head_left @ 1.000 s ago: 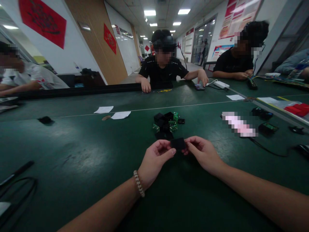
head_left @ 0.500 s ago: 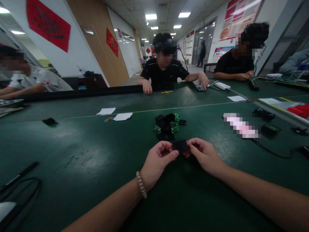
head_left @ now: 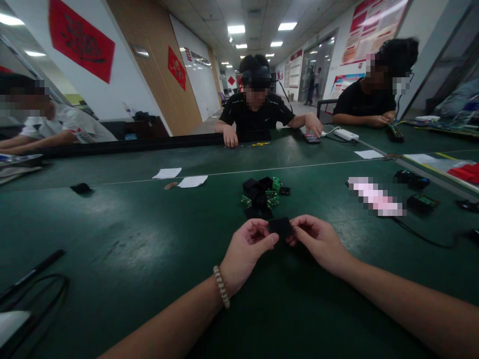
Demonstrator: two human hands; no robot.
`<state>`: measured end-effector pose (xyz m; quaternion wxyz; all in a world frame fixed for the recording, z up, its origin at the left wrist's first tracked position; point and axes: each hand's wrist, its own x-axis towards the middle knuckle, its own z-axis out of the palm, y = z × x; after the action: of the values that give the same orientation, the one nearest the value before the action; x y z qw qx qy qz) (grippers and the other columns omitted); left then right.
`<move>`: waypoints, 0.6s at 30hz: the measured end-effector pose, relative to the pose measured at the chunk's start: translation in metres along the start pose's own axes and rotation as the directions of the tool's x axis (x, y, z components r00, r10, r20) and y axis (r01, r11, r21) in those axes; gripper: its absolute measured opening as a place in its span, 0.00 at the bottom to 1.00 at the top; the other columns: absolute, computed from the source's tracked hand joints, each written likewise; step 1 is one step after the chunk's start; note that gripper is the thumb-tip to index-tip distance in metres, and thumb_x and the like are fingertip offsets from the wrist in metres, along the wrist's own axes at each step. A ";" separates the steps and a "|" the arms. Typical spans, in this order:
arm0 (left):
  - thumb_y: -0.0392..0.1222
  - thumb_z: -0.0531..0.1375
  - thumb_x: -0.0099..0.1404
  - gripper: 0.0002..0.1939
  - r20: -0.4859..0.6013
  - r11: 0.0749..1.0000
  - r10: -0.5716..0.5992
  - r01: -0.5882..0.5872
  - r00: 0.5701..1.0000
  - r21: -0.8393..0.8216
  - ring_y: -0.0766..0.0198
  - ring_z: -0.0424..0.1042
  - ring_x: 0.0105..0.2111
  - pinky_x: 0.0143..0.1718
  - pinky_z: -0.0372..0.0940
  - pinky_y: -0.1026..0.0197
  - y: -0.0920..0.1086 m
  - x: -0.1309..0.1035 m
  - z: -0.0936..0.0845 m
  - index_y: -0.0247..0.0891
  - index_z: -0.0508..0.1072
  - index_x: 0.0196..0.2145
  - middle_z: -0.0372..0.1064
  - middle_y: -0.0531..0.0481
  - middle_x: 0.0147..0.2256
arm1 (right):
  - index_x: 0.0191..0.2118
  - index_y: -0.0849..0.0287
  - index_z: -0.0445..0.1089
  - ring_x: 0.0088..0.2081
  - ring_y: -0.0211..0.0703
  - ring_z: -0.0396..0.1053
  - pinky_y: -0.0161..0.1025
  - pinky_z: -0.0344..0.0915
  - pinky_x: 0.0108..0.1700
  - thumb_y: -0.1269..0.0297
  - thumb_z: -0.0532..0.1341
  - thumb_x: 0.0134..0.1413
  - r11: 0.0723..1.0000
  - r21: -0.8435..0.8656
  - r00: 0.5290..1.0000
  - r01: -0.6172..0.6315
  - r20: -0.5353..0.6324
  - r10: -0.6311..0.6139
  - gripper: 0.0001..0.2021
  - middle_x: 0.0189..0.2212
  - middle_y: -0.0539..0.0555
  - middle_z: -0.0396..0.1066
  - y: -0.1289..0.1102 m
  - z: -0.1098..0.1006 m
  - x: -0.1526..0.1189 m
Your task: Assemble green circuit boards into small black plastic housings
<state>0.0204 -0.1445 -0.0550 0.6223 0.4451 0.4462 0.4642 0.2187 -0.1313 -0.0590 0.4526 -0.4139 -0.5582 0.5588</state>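
Note:
Between my two hands is a small flat black plastic piece (head_left: 280, 227), held just above the green table. My left hand (head_left: 252, 244), with a beaded bracelet on the wrist, pinches its left end between thumb and fingers. On the opposite end, my right hand (head_left: 314, 237) has its thumb and fingertips closed on the edge. Just beyond my fingers lies a pile of black plastic cases (head_left: 258, 189) mixed with green circuit boards (head_left: 275, 199). The piece's underside is hidden from me.
White paper slips (head_left: 192, 181) lie left of the pile. To the right are a blurred-out pink device (head_left: 374, 195) with a cable and a black box with a circuit board (head_left: 422, 202). A black pen-like rod (head_left: 35, 271) and cable lie at left. People sit across the table.
Both hands keep their hold on the black piece, which looks slightly tilted compared with before. The whole view has shifted a little, the scene moving slightly right and down.

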 end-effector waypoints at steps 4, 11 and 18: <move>0.38 0.70 0.55 0.19 -0.001 1.000 -0.004 0.004 1.000 0.000 0.64 0.71 0.34 0.39 0.66 0.59 0.001 -0.001 0.000 0.37 0.71 0.43 0.72 0.49 0.37 | 0.36 0.59 0.72 0.30 0.41 0.75 0.41 0.74 0.36 0.52 0.67 0.53 1.000 0.002 1.000 0.005 0.009 -0.005 0.14 0.30 0.52 0.74 0.000 0.000 0.000; 0.37 0.70 0.55 0.23 -0.037 1.000 -0.019 0.020 0.999 0.022 0.65 0.70 0.32 0.37 0.66 0.60 0.006 -0.005 0.005 0.35 0.70 0.48 0.71 0.50 0.34 | 0.35 0.59 0.71 0.30 0.40 0.74 0.39 0.73 0.35 0.53 0.66 0.53 1.000 0.004 1.000 -0.004 0.013 0.004 0.14 0.30 0.51 0.73 -0.002 0.001 0.000; 0.39 0.71 0.55 0.24 -0.026 0.999 -0.017 0.019 1.000 0.051 0.65 0.70 0.32 0.37 0.66 0.59 0.005 -0.003 0.002 0.36 0.70 0.47 0.71 0.51 0.34 | 0.35 0.59 0.70 0.30 0.39 0.73 0.39 0.72 0.34 0.53 0.65 0.55 0.999 0.033 1.000 0.003 0.020 -0.004 0.13 0.30 0.51 0.73 -0.001 0.002 0.000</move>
<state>0.0212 -0.1470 -0.0493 0.6091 0.4507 0.4699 0.4528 0.2168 -0.1315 -0.0582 0.4549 -0.3996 -0.5541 0.5714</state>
